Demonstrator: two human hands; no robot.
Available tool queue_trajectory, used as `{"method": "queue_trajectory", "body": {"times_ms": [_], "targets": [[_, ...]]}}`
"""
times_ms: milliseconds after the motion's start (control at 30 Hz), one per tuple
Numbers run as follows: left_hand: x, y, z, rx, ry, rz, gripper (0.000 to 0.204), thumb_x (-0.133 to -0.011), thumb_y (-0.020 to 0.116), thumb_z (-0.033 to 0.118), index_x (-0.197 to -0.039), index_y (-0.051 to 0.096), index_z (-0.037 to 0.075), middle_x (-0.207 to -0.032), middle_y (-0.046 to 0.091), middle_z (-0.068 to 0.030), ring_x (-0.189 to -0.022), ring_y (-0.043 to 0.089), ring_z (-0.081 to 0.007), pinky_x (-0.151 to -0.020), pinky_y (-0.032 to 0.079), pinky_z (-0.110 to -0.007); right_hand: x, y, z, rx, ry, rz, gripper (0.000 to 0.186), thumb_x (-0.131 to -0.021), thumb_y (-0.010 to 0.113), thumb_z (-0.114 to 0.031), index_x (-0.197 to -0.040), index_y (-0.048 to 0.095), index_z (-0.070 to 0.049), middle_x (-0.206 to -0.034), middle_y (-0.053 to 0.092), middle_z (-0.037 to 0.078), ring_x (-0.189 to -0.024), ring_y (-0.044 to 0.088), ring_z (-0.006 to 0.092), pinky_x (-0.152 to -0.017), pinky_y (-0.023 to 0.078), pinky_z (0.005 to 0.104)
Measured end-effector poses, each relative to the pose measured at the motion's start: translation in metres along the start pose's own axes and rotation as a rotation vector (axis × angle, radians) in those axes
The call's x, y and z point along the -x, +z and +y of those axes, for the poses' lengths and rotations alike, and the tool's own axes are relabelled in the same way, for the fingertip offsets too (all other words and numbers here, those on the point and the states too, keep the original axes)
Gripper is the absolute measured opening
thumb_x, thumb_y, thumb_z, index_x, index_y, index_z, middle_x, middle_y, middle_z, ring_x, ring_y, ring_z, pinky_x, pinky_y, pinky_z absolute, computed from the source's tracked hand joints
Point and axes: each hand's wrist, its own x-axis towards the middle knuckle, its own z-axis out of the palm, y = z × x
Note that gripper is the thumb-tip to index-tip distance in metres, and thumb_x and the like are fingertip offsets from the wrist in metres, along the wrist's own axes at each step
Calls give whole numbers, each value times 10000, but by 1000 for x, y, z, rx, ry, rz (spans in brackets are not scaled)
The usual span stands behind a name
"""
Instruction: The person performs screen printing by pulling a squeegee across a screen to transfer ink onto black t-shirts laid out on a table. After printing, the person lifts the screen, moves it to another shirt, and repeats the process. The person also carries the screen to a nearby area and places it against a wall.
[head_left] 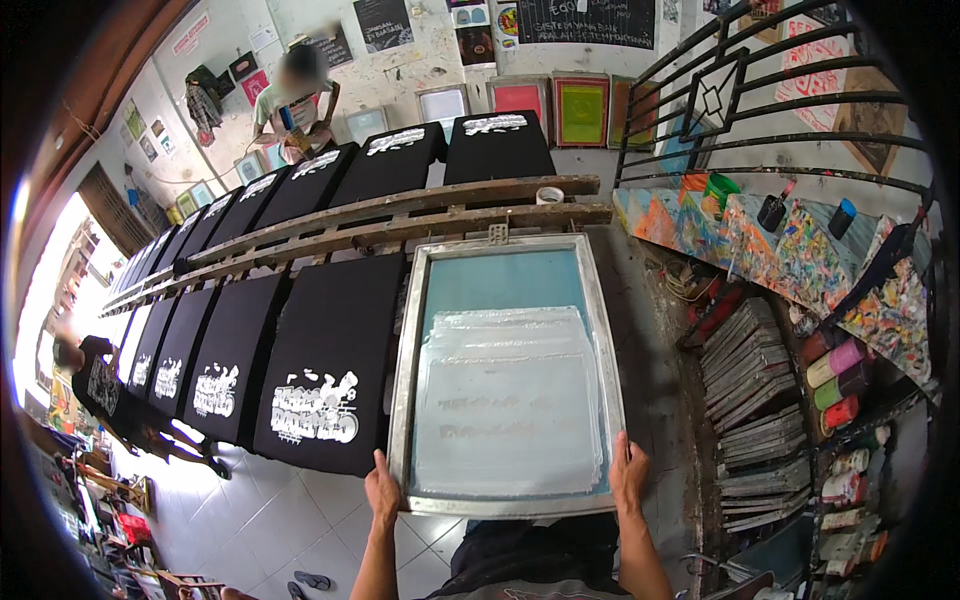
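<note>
Both hands grip a screen printing frame (pixel 402 400) by its two sides near the lower corners. My left hand (pixel 381 487) is closed on the left rail, and my right hand (pixel 629 470) is closed on the right rail. White ink (pixel 510 400) coats most of the pale blue mesh, with faint darker lettering shapes showing through. At the top edge, a metal hinge piece (pixel 498 235) meets the wooden rail. Left of the frame lies a black T-shirt (pixel 335 320) on a board, printed in white near its lower end.
More printed black shirts (pixel 240 325) line both sides of long wooden rails (pixel 400 222). A tape roll (pixel 549 196) rests on the rail. One person (pixel 295 110) stands beyond the far row, another (pixel 100 380) at left. To the right are a paint-smeared shelf (pixel 740 240) and stacked frames (pixel 750 370).
</note>
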Motion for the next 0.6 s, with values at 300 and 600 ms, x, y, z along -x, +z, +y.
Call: {"method": "queue_trajectory", "body": {"times_ms": [300,600], "targets": [[106,53,89,164,119,190,701,-1111,482,608,-643,472,87,-586,373,48,-550,320,-97,-520,267,-358,-51,-108,11,-185,-41,112,579,-1114,520,-448,-887,659,66,-757,603,95,-729,510,168,-690,441,376],[247,194,304,182,469,-292,424,-1034,746,336,-1202,658,-43,-1024,685,-65,-959,630,-139,-865,506,-317,-241,-261,80,-600,51,90,713,-1117,476,-601,-1279,674,65,-1156,707,113,-996,660,240,-885,516,414]]}}
